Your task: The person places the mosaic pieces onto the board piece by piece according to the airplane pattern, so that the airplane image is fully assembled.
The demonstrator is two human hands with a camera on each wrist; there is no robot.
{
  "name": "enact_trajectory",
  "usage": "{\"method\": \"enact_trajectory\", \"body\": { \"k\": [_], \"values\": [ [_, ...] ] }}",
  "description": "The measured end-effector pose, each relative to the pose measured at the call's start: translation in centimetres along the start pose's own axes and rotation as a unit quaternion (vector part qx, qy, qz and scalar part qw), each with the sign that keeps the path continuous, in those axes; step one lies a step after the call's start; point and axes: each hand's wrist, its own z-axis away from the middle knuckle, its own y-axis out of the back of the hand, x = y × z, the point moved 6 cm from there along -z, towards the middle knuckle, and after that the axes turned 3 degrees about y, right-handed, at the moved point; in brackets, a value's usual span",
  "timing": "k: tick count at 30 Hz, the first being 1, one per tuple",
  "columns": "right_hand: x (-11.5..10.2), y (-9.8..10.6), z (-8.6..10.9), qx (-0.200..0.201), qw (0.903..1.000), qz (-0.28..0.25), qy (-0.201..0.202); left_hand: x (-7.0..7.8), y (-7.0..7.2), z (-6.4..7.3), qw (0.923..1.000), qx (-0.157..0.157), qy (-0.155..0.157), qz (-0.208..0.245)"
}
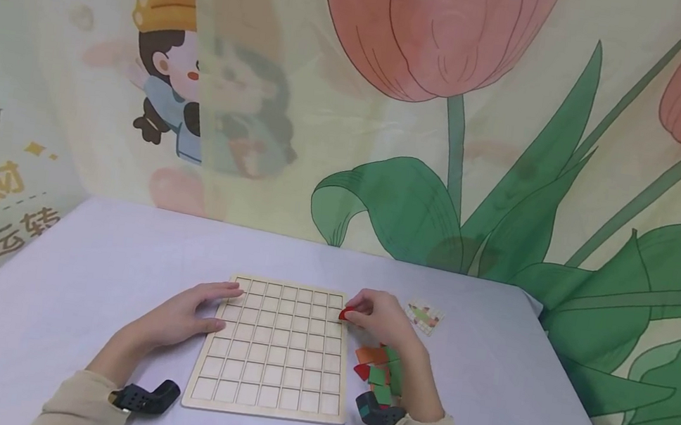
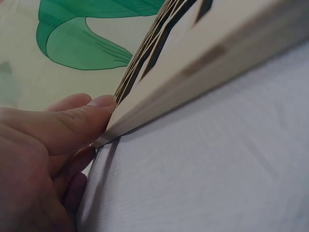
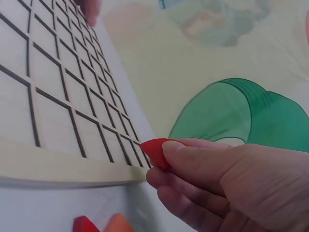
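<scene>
A light wooden grid board (image 1: 265,412) of many square cells lies flat on the white-covered table; no pieces sit in its cells. My left hand (image 1: 177,316) rests at its left edge, index finger reaching over the rim and thumb against the side. In the left wrist view the thumb (image 2: 82,121) lies on the edge. My right hand (image 1: 387,321) pinches a small red piece (image 3: 155,151) with a curved side between thumb and fingers. It is held by the upper right edge of the board, one pointed corner toward the cells.
Right of the board, partly behind the right forearm, lies a loose pile of green, orange and red pieces (image 1: 378,375). Beyond the right hand is a small pattern card (image 1: 425,317) with a coloured design. A printed fabric backdrop (image 1: 337,134) hangs behind the table (image 1: 140,230).
</scene>
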Motion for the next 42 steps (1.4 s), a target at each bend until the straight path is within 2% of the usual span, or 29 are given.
{"method": "enact_trajectory", "body": {
  "k": [7, 13, 22, 25, 37, 42],
  "values": [
    [-0.6, -1.4, -0.3, -0.039, 0.9986, 0.021, 0.03, 0.0, 0.1, 0.0, 1.0, 0.003, 0.003, -0.002],
    [-0.5, -1.9, -0.3, -0.049, 0.9981, 0.032, 0.017, 0.2, 0.1, -0.1, 1.0, 0.002, 0.002, -0.005],
    [-0.9, -2.4, -0.1, -0.065, 0.9964, 0.034, 0.041, 0.2, 0.1, -0.3, 1.0, -0.001, 0.009, 0.001],
    [-0.9, -2.2, -0.1, -0.052, 0.9976, 0.032, 0.032, 0.1, 0.0, -0.2, 1.0, -0.002, 0.008, -0.001],
    [-0.5, -1.6, -0.2, 0.054, 0.9979, 0.031, -0.017, 0.0, 0.2, -0.1, 0.9998, -0.005, 0.016, -0.006],
    [-0.4, -1.8, -0.3, 0.054, 0.9979, 0.031, -0.014, 0.0, 0.2, -0.1, 0.9998, -0.006, 0.019, -0.008]
  ]
}}
